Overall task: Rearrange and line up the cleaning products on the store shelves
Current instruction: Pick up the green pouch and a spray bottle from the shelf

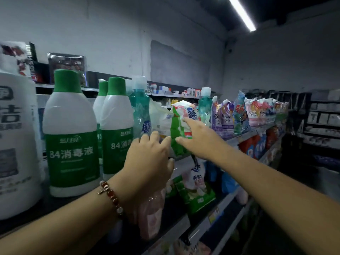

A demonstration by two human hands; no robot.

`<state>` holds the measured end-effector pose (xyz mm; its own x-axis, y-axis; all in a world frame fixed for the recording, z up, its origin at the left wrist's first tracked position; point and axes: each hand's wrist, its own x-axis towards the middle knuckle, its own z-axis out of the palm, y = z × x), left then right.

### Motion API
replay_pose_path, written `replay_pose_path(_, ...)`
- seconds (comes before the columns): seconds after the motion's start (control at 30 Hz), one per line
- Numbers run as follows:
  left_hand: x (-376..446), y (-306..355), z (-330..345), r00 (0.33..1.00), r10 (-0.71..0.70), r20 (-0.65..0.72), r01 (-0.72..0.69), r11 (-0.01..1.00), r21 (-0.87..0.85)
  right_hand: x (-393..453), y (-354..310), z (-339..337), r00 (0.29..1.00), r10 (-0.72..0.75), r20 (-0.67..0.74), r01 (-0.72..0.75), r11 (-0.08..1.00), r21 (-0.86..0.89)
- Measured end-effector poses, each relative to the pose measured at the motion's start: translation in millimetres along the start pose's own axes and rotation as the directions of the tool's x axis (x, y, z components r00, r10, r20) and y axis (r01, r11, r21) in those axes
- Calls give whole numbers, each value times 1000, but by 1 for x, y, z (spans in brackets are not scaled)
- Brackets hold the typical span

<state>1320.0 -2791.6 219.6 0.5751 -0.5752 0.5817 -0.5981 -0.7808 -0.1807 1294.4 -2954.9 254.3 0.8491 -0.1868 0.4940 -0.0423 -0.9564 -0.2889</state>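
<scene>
Hands at the detergent pouches on the shelf

Shelf [244, 136] at chest height carries the cleaning products in a row running away to the right. At its near end stand two green-capped disinfectant bottles [70, 133], with more of the same behind them, and a large white bottle [16, 144] at the far left edge. Next along is a teal bottle [139, 111], then a white pouch [161, 120] and a green and white pouch [181, 126] leaning against each other, a second teal bottle [205, 105], and purple pouches [221, 116] followed by pink ones further off.

The left hand [147, 159], with a beaded bracelet [110, 194] on the wrist, has its fingers loosely bent against the lower front of the white pouch; whether the grip has closed on it cannot be told. The right hand [195, 135] is spread open, its straight fingers touching the front face of the green and white pouch, the thumb at the pouch's lower edge.

Lower shelves hold more bagged goods
</scene>
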Motion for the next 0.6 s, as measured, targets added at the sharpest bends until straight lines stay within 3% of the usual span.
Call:
replay_pose_path(0.13, 30, 20, 22, 990, -132, 56, 131, 991, 22, 55, 13, 14, 998, 46, -42, -27, 925, 378)
replay_pose_path(0.27, 41, 32, 42, 961, -270, 67, 269, 963, 26, 91, 25, 35, 992, -97, -76, 115, 950, 291)
replay_pose_path(0.33, 41, 37, 49, 938, -341, 70, 344, 938, -36, 100, 30, 34, 977, -138, -163, 192, 905, 380)
replay_pose_path(0.5, 49, 64, 61, 893, -440, 93, 441, 816, -373, 102, 41, 0, 921, -49, -387, 309, 696, 648)
replay_pose_path(0.6, 62, 98, 57, 859, -512, 3, 358, 596, -719, 85, 49, -27, 916, 3, -401, 359, 437, 825)
